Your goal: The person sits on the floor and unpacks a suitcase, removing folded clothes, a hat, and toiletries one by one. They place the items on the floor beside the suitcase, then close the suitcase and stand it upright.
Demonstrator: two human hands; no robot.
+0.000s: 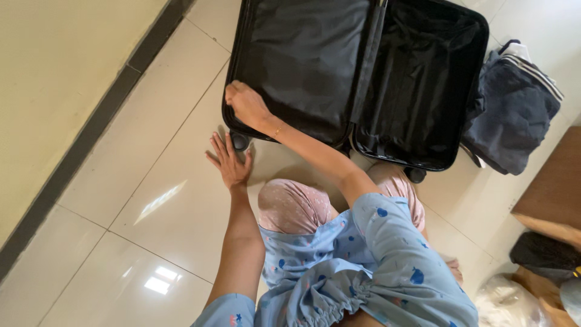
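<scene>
On the tiled floor (151,181), head view: one black suitcase (302,54) lying open, both lined halves empty, two wheels showing, one pile of dark folded clothing (514,109) just beside its right half. Right hand (245,103) loosely curled on the left half's near rim, gripping nothing; left hand (230,162) spread wide, flat on the tile, just beside a wheel (239,142). Judged step: steadying the open case, nothing packed yet; called for next, a reach across to the clothing.
</scene>
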